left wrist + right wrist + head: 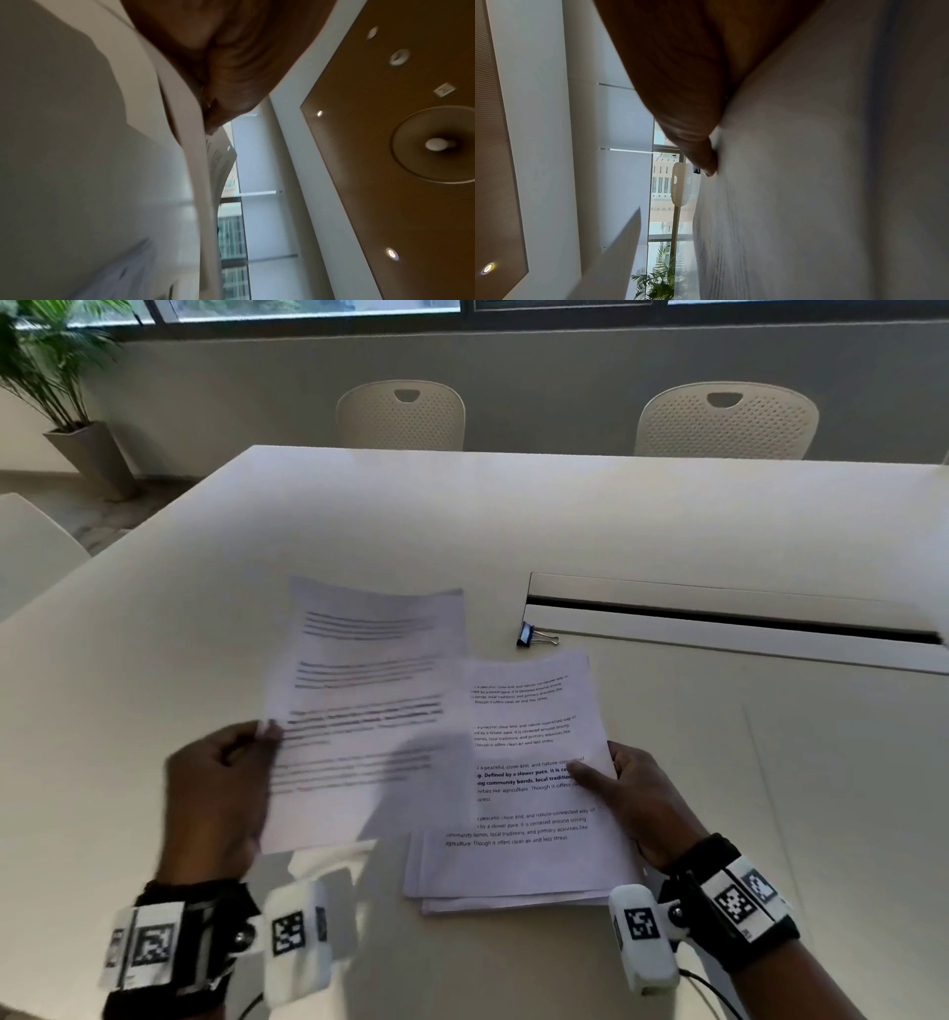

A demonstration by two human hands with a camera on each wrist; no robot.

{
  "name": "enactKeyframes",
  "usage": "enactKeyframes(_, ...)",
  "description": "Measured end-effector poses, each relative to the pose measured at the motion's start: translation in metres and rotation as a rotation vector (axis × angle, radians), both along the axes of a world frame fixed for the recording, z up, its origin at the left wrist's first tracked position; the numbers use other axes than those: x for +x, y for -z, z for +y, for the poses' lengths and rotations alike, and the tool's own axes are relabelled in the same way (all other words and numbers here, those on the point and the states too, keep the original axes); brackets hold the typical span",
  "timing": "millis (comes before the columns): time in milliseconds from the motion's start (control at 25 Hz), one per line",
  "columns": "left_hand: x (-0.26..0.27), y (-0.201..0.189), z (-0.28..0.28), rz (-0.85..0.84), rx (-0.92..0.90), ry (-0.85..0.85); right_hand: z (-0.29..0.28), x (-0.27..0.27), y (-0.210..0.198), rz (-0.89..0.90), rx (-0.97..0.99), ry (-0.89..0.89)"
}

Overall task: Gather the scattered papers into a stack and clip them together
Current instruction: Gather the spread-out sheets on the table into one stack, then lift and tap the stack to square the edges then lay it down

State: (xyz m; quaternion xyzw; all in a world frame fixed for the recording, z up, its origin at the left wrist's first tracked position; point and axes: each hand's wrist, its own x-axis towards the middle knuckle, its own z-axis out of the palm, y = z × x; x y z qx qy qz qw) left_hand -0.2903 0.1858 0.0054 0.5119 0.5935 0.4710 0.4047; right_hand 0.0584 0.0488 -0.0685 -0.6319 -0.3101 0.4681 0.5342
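Note:
A stack of printed white papers (518,860) lies on the white table (513,516) in front of me. My right hand (637,793) holds the stack's right edge, thumb on top of the text. My left hand (221,788) grips the left edge of a printed sheet (364,711), blurred with motion, lifted off the table and overlapping the stack's left side. In the left wrist view the sheet (200,182) runs edge-on below my fingers (221,85). The right wrist view shows my thumb (700,150) pressed on paper (808,203). A black binder clip (529,635) lies beyond the stack.
A long cable slot with a raised lid (734,621) runs across the table right of the clip. Two cream perforated chairs (400,415) (726,421) stand at the far edge. A potted palm (51,377) is on the floor at far left.

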Motion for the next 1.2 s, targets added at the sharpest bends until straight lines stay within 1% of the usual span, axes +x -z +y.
enactKeyframes(80, 0.034, 0.017, -0.012, 0.027, -0.038, 0.178, 0.001, 0.0, 0.001, -0.034, -0.016, 0.003)
enactKeyframes(200, 0.062, 0.049, -0.019, 0.037, -0.103, 0.319, 0.003, 0.002, 0.003, -0.092, -0.054, 0.029)
enactKeyframes(280, 0.078, 0.059, -0.026, 0.004, -0.148, 0.39, 0.003, 0.002, 0.003, -0.044, -0.049, 0.028)
enactKeyframes(320, 0.083, 0.061, -0.031, 0.003, -0.159, 0.405, 0.002, 0.002, 0.0, -0.004, -0.035, 0.029)
enactKeyframes(400, 0.091, 0.063, -0.039, 0.063, -0.144, 0.412, 0.0, 0.001, -0.005, 0.059, -0.021, 0.025)
enactKeyframes(440, 0.092, 0.067, -0.042, 0.105, -0.122, 0.408, 0.001, 0.0, -0.007, 0.057, -0.025, 0.012)
enactKeyframes(560, 0.098, 0.064, -0.051, 0.206, -0.091, 0.407, -0.001, 0.0, -0.006, -0.039, -0.032, -0.033)
enactKeyframes(680, 0.099, 0.054, -0.048, 0.296, -0.043, 0.412, -0.008, 0.0, -0.012, -0.06, -0.041, 0.007)
enactKeyframes(760, 0.103, 0.044, -0.035, 0.298, -0.022, 0.39, -0.014, 0.001, -0.024, -0.036, -0.031, 0.039)
enactKeyframes(800, 0.106, 0.038, -0.027, 0.262, -0.042, 0.393, -0.017, 0.002, -0.032, -0.019, -0.016, 0.053)
enactKeyframes(880, 0.118, 0.022, -0.012, 0.139, -0.147, 0.435, -0.022, 0.003, -0.052, 0.013, 0.046, 0.064)
enactKeyframes(920, 0.124, 0.013, -0.005, 0.043, -0.198, 0.476, -0.025, 0.003, -0.063, 0.031, 0.087, 0.068)
enactKeyframes(1000, 0.136, -0.007, 0.003, -0.201, -0.248, 0.605, -0.028, 0.001, -0.081, 0.028, 0.16, 0.079)
enactKeyframes(1080, 0.144, -0.023, 0.005, -0.415, -0.259, 0.719, -0.03, 0.0, -0.095, -0.035, 0.205, 0.109)
enactKeyframes(1120, 0.147, -0.027, 0.006, -0.479, -0.242, 0.757, -0.032, 0.001, -0.101, -0.075, 0.214, 0.128)
enactKeyframes(1200, 0.155, -0.033, 0.004, -0.502, -0.16, 0.787, -0.033, 0.008, -0.111, -0.128, 0.221, 0.169)
